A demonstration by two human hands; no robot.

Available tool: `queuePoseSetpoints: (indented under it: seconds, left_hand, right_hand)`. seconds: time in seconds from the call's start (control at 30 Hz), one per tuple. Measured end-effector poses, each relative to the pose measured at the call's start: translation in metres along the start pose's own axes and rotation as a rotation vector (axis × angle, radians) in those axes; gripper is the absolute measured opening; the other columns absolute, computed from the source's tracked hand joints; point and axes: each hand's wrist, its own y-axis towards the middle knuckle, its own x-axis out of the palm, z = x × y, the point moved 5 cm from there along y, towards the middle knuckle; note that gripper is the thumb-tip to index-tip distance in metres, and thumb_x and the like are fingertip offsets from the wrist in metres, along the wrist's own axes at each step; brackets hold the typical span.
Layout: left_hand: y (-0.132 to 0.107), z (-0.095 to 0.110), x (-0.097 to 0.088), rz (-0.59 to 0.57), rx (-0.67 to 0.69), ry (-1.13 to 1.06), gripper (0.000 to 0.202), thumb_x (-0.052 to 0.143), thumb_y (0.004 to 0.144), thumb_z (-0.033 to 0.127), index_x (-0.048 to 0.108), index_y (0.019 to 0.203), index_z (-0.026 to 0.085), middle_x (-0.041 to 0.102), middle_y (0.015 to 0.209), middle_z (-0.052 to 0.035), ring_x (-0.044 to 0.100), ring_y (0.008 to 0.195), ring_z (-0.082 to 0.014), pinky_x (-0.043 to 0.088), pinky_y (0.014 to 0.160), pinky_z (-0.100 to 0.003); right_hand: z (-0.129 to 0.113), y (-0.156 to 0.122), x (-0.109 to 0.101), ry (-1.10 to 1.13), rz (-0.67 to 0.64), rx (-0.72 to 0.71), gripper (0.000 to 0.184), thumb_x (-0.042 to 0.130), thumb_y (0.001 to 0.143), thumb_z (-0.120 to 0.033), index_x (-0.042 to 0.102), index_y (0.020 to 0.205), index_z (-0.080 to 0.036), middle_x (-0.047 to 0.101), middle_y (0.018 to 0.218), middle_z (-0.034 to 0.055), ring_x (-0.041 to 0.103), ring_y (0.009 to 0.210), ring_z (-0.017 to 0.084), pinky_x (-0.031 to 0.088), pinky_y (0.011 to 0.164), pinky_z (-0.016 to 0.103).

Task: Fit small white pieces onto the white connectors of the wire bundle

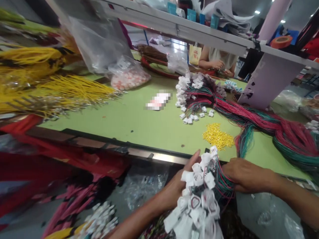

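bundle of thin red and green wires (223, 183) ending in white plastic connectors (198, 199); connectors crowded in a loose, irregular cluster, housings facing various ways; wires gathered in a tight sheaf, splaying slightly toward the right.

Wire-harness assembly workshop, long green bench (124, 114), red-and-green wire bundles (251, 111), yellow wire bundles (74, 88), heaps of white plastic connectors (185, 96), overhead shelf (174, 25), co-worker across the bench (218, 59)

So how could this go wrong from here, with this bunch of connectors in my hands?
The wire bundle between your left hand and right hand could slip, since its white connectors hang loose below. Its wires might also tangle with the red and green wires on the table, or sweep the loose yellow pieces nearby.
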Motion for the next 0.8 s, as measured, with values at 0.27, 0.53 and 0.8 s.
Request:
queuePoseSetpoints:
  seconds: [0.27,0.53,0.8]
  left_hand:
    - [-0.033,-0.026,-0.029,0.164,-0.106,0.0,0.038,0.043,0.096,0.015,0.072,0.12,0.024,0.079,0.112,-0.0079,0.075,0.096,-0.0215,0.062,0.087,-0.035]
    - [-0.014,0.044,-0.043,0.326,0.133,0.312,0.052,0.06,0.094,0.027,0.05,0.145,0.036,0.064,0.14,-0.0091,0.06,0.128,-0.0286,0.05,0.108,-0.05]
    - [0.032,0.045,0.003,-0.215,0.13,0.603,0.039,0.07,0.082,0.037,0.07,0.11,0.009,0.075,0.094,-0.0158,0.068,0.089,-0.0348,0.056,0.085,-0.054]
  right_hand:
    - [0.001,0.024,0.05,-0.306,0.079,0.119,0.023,0.054,0.085,0.002,0.063,0.101,-0.013,0.073,0.091,0.0113,0.059,0.068,0.019,0.032,0.06,0.034]
    - [-0.002,0.034,0.039,-0.34,0.283,-0.008,0.014,0.055,0.096,-0.011,0.063,0.108,-0.015,0.071,0.087,0.0074,0.057,0.074,0.019,0.032,0.063,0.033]
    - [0.0,0.037,0.061,-0.298,0.283,0.146,0.006,0.057,0.096,-0.011,0.06,0.096,-0.017,0.069,0.088,0.0076,0.058,0.076,0.022,0.04,0.067,0.034]
